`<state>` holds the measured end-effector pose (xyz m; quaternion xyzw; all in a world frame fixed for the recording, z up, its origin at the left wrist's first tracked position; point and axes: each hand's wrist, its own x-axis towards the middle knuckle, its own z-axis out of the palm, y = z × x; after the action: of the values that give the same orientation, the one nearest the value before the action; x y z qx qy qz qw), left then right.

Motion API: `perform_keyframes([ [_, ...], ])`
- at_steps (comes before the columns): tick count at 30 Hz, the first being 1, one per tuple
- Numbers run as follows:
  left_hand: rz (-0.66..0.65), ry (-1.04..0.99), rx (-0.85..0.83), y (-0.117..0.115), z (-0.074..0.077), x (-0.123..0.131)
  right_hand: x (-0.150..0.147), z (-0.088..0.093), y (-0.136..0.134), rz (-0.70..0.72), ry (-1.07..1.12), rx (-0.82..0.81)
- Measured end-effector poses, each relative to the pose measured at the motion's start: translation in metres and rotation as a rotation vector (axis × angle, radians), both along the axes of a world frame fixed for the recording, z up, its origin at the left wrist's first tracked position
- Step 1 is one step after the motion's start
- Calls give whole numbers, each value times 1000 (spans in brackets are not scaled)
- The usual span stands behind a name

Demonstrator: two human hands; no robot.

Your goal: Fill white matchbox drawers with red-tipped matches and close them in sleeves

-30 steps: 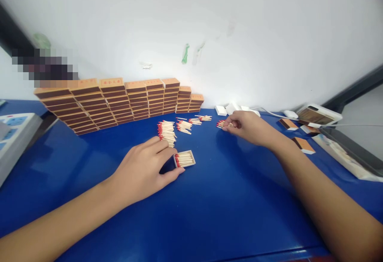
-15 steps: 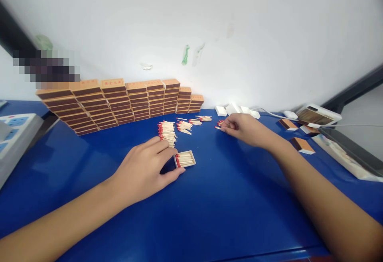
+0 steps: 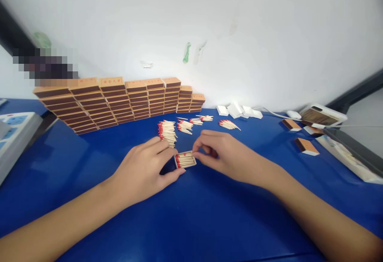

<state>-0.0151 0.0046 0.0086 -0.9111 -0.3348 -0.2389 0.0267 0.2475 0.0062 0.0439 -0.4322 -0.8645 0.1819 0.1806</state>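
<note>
My left hand (image 3: 148,164) grips the left end of a small matchbox tray (image 3: 195,163) between thumb and forefinger, steadying it on the table. Red-headed matches (image 3: 186,160) lie side by side inside, heads to the left. Over the tray's right end, my right hand (image 3: 215,150) has thumb and forefinger pinched on a match whose red head points left; its stick is mostly hidden by the fingers. Just behind the left hand lies a big pile of matches (image 3: 167,131), with smaller piles (image 3: 184,126) to its right and another match pile (image 3: 229,124) behind the right hand.
Closed matchboxes (image 3: 112,88) stand stacked in columns along the wall at the left and middle. White empty-looking trays (image 3: 235,110) sit at the back. Loose matchbox covers (image 3: 306,146), a phone (image 3: 353,150) and a cable lie right. A white printed box (image 3: 18,134) is left.
My right hand has come from the far match pile leftward and nearer, carrying a match to the tray. My left hand keeps its place on the tray.
</note>
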Motion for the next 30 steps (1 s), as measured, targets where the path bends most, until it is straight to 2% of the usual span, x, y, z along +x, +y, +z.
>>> perform_keyframes([
  [3,2,4,1,0,0,1,-12,-6,-8,42,-34,10],
  [9,-2,4,-2,0,0,0,-16,-11,-8,45,-40,5],
  [30,-6,14,-8,-1,0,0,-14,-7,-9,50,-95,-9],
])
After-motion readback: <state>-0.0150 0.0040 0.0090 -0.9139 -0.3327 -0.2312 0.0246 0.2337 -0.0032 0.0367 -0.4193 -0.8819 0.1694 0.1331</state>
